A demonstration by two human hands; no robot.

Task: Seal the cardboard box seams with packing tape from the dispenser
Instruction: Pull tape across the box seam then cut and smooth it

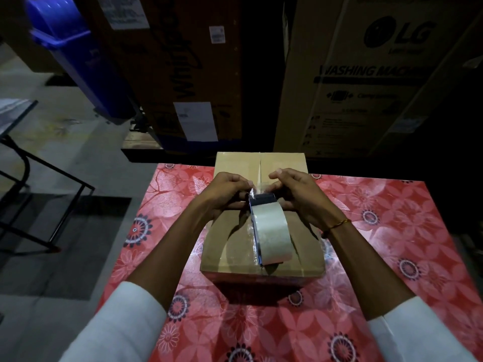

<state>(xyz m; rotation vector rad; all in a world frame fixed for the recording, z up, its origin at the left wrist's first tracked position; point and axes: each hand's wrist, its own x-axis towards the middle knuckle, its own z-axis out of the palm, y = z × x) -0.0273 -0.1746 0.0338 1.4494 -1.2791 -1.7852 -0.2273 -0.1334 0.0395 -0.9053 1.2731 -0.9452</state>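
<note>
White sleeves [122, 325] frame the bottom of the shot as your forearms reach over a red floral tablecloth [392, 231] to the box [230, 246], which sits closed at the middle of the table. Your left hand [224, 194] and right hand [298, 194] meet over the centre seam [260, 165], both working the dispenser [264, 202], whose roll [269, 236] rests on the box top, lying along the seam toward you. Left fingers are curled and pinched on the clear loose end of tape [257, 190] at the dispenser's mouth; right fingers are closed around the far side of the head, though how firmly is hard to tell.

Progress looks partial. A glossy strip seems to cover the seam on the near half of the lid, running under the roll to the near edge, while the far half of the seam reads as bare cardboard. The tape appears to be at a cut or a restart point mid-lid. By that reading, you have the far stretch of the centre seam to finish, and the edge seams show no tape that can be made out in this dim light.

Tall appliance cartons [366, 74] and a blue bin [78, 61] stand behind the table.
</note>
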